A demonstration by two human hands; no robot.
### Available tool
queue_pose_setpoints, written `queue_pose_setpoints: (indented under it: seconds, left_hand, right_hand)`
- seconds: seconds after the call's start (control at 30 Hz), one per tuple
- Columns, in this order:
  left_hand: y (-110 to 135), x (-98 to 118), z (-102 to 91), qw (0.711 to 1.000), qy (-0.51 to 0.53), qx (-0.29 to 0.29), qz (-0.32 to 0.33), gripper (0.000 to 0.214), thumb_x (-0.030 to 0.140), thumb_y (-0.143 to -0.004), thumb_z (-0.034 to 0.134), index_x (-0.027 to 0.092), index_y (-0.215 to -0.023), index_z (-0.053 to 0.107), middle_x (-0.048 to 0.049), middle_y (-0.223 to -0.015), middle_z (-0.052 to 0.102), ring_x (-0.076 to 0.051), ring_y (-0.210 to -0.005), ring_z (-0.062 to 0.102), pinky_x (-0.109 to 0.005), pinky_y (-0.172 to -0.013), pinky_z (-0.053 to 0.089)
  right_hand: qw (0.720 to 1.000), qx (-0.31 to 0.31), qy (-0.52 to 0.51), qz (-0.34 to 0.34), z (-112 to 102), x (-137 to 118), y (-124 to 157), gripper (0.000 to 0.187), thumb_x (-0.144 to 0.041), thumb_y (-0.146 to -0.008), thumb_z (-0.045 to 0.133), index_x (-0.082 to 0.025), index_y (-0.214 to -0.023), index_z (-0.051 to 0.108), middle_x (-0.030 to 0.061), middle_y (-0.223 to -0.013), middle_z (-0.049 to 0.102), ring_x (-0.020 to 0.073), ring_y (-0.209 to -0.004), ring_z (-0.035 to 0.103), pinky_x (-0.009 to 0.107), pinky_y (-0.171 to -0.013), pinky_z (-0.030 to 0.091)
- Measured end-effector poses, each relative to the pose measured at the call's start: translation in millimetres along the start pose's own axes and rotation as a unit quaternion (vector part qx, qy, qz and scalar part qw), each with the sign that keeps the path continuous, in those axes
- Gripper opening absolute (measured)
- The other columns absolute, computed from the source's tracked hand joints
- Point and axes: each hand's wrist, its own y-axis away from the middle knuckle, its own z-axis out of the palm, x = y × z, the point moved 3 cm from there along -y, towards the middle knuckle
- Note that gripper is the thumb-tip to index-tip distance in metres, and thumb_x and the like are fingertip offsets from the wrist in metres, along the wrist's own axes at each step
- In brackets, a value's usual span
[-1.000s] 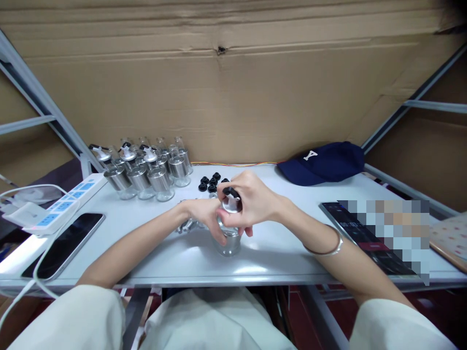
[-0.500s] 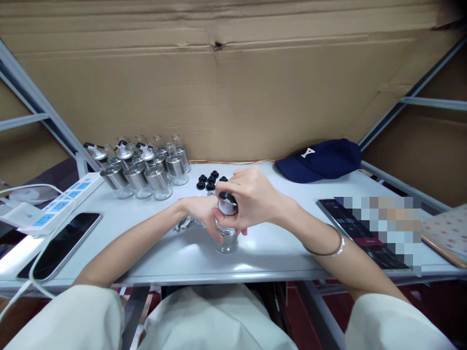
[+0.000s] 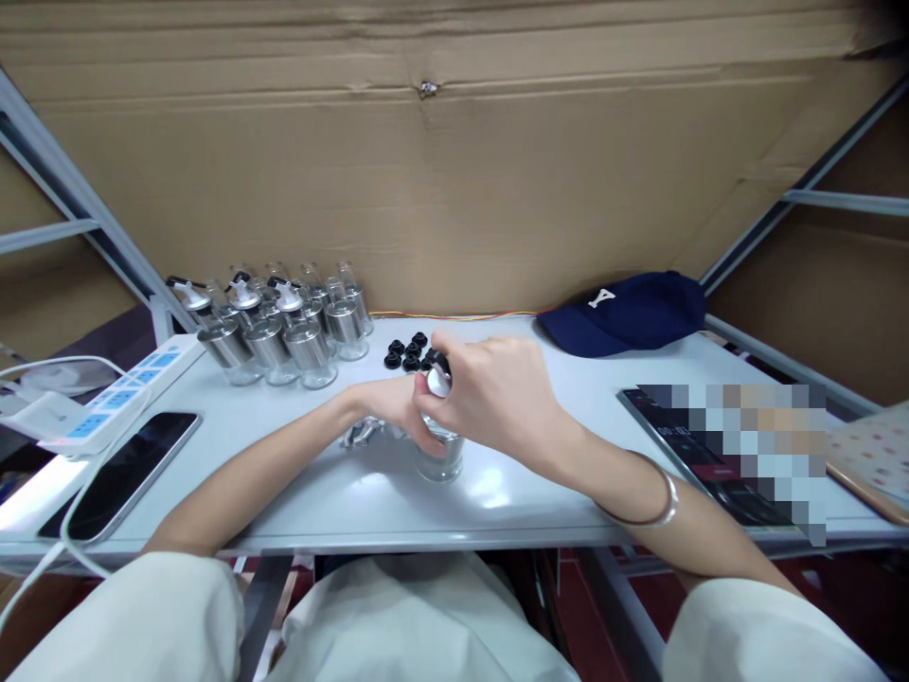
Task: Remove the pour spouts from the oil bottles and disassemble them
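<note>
We are gripping the glass bottle [image 3: 440, 461] with our left hand [image 3: 393, 414], right hand [image 3: 497, 393] pinching its cap [image 3: 438, 382]; pressing off-centre is probably risking a slip or tip-over.

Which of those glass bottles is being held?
The lone bottle at front centre: left hand grips it, right hand its cap. The other bottles stand clustered back left.

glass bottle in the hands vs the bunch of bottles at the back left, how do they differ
The small clear glass bottle with a silver band stands alone near the front middle of the pale grey table. The group of silver-banded glass bottles stands in rows at the back left.
The left hand grips the single bottle and the right hand mostly covers its top. No hand touches the group, whose front bottles show spouted tops.
All stand upright.
</note>
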Motion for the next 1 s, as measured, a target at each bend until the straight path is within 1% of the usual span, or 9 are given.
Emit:
queue_pose_setpoints:
  seconds: [0.1, 0.2, 0.27, 0.5, 0.63, 0.67, 0.73, 0.9, 1.0]
  left_hand:
    - [-1.8, 2.9, 5.9, 0.999, -0.013, -0.038, 0.032, 0.016, 0.024, -0.056, 0.073, 0.016, -0.063, 0.061, 0.0009, -0.069, 0.061, -0.016, -0.074, 0.057, -0.024, -0.069, 0.046]
    - [-3.5, 3.7, 9.8, 0.995, -0.009, -0.07, 0.076, 0.028, 0.021, -0.06, 0.071, 0.018, -0.087, 0.064, -0.0032, -0.094, 0.063, -0.019, -0.092, 0.057, -0.029, -0.084, 0.045]
    - [-4.0, 2.2, 10.5, 0.993, -0.001, -0.081, 0.084, 0.035, 0.022, -0.062, 0.071, 0.019, -0.096, 0.062, -0.0047, -0.097, 0.062, -0.02, -0.094, 0.057, -0.031, -0.086, 0.045]
    - [-3.6, 2.8, 9.9, 0.992, 0.004, -0.088, 0.092, 0.035, 0.025, -0.063, 0.073, 0.019, -0.095, 0.061, -0.0059, -0.099, 0.061, -0.022, -0.098, 0.056, -0.035, -0.09, 0.044]
    - [-4.2, 1.8, 9.3, 0.988, 0.005, -0.099, 0.12, 0.035, 0.026, -0.063, 0.074, 0.02, -0.094, 0.061, -0.0054, -0.099, 0.06, -0.021, -0.095, 0.056, -0.033, -0.086, 0.046]
    - [-4.1, 1.4, 9.3, 0.987, 0.006, -0.102, 0.123, 0.035, 0.026, -0.063, 0.074, 0.02, -0.094, 0.061, -0.0052, -0.099, 0.061, -0.02, -0.095, 0.056, -0.032, -0.085, 0.046]
    - [-3.6, 1.2, 9.2, 0.987, 0.01, -0.103, 0.122, 0.033, 0.024, -0.063, 0.074, 0.02, -0.093, 0.062, -0.0051, -0.1, 0.061, -0.019, -0.095, 0.057, -0.03, -0.084, 0.046]
    - [-3.0, 2.8, 9.7, 0.991, 0.018, -0.095, 0.097, 0.035, 0.021, -0.062, 0.073, 0.019, -0.095, 0.063, -0.0055, -0.106, 0.063, -0.02, -0.1, 0.058, -0.029, -0.088, 0.046]
    - [-3.5, 2.9, 10.0, 0.992, 0.005, -0.093, 0.083, 0.038, 0.021, -0.06, 0.074, 0.02, -0.097, 0.064, -0.0048, -0.108, 0.063, -0.021, -0.102, 0.058, -0.029, -0.088, 0.046]
  right_hand:
    - [0.995, -0.068, -0.069, 0.015, -4.1, 6.1, -4.2, 0.024, -0.038, -0.075, 0.048, -0.017, -0.075, 0.06, 0.0021, -0.043, 0.056, 0.0148, -0.046, 0.048, 0.026, -0.049, 0.021]
    - [0.967, -0.161, -0.195, 0.006, -3.3, 13.7, -11.1, 0.029, -0.037, -0.082, 0.042, -0.018, -0.062, 0.052, -0.0017, -0.033, 0.046, 0.0119, -0.041, 0.046, 0.024, -0.048, 0.025]
    - [0.944, -0.195, -0.264, 0.004, -1.6, 18.0, -14.8, 0.032, -0.036, -0.084, 0.041, -0.018, -0.058, 0.048, -0.0026, -0.035, 0.047, 0.0096, -0.039, 0.044, 0.023, -0.047, 0.026]
    - [0.846, -0.296, -0.443, 0.008, 13.7, 26.4, -18.4, 0.024, -0.036, -0.082, 0.045, -0.019, -0.065, 0.043, -0.0068, -0.044, 0.044, 0.0066, -0.037, 0.036, 0.021, -0.04, 0.023]
    - [0.806, -0.307, -0.505, -0.025, 18.9, 27.6, -22.5, 0.024, -0.032, -0.078, 0.05, -0.019, -0.061, 0.039, -0.0067, -0.049, 0.039, 0.0066, -0.043, 0.036, 0.02, -0.043, 0.027]
    - [0.807, -0.305, -0.505, -0.029, 18.9, 27.1, -22.9, 0.024, -0.032, -0.078, 0.049, -0.019, -0.061, 0.039, -0.0065, -0.049, 0.039, 0.0069, -0.044, 0.037, 0.021, -0.044, 0.028]
    - [0.831, -0.284, -0.477, -0.027, 16.4, 25.3, -22.2, 0.021, -0.03, -0.078, 0.047, -0.019, -0.061, 0.04, -0.0062, -0.047, 0.041, 0.0077, -0.043, 0.037, 0.021, -0.045, 0.027]
    - [0.951, -0.162, -0.259, -0.039, -1.6, 15.3, -13.1, 0.016, -0.022, -0.076, 0.041, -0.019, -0.063, 0.049, -0.0048, -0.036, 0.042, 0.0096, -0.04, 0.039, 0.023, -0.047, 0.024]
    - [0.985, -0.087, -0.136, -0.055, -10.7, 8.5, -7.1, 0.016, -0.023, -0.073, 0.044, -0.018, -0.063, 0.055, -0.0024, -0.036, 0.045, 0.0114, -0.043, 0.043, 0.024, -0.048, 0.022]
